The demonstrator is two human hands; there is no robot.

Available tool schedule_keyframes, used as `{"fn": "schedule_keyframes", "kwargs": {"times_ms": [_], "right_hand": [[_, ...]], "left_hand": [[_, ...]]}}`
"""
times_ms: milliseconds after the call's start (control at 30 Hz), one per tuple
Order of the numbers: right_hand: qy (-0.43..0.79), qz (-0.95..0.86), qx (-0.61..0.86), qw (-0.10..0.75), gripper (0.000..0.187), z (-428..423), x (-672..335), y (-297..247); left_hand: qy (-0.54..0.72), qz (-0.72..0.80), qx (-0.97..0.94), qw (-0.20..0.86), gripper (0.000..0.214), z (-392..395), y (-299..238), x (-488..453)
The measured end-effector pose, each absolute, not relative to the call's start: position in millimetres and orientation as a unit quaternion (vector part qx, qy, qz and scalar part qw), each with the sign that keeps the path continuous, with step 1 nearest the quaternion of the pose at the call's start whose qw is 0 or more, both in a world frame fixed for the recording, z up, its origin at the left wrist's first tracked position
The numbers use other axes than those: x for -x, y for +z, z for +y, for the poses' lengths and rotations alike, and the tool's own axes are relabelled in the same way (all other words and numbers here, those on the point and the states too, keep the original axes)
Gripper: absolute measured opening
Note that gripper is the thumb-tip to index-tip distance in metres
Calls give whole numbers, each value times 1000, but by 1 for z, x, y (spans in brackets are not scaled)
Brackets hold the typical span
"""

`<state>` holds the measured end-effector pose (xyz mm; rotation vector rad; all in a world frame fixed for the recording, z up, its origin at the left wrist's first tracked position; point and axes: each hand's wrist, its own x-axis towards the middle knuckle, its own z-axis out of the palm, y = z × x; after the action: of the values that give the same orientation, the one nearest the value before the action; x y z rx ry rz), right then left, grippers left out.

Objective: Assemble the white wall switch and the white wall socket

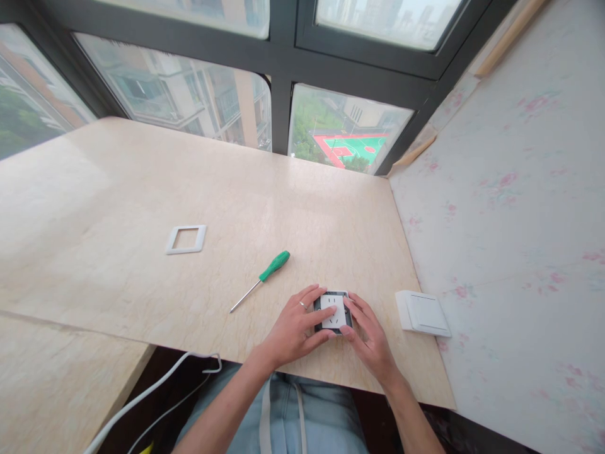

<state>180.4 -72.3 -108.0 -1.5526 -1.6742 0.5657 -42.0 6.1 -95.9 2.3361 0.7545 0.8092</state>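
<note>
A white wall socket (334, 320) with a dark surround sits near the front edge of the stone sill, its slotted face upward. My left hand (302, 321) grips its left side, the index finger lying across the face and the thumb at the near edge. Around the right side, the fingers of my right hand (368, 337) are closed, thumb at the near corner. To the left of my hands lies a green-handled screwdriver (274, 267), its tip pointing toward the lower left. Farther left rests a white square cover frame (200, 239).
A white switch box (423, 313) stands at the right against the flowered wall (510, 252). White cables (155, 383) hang beyond the front edge at lower left. Dark window frames (282, 94) bound the back of the sill (118, 208).
</note>
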Motion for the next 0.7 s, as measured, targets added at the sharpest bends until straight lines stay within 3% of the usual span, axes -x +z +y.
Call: {"fn": "schedule_keyframes", "kwargs": {"times_ms": [700], "right_hand": [[188,-681,605,367,51,-71,-179,-106]], "left_hand": [[308,286,-866,271,40,5,-96,41]]}}
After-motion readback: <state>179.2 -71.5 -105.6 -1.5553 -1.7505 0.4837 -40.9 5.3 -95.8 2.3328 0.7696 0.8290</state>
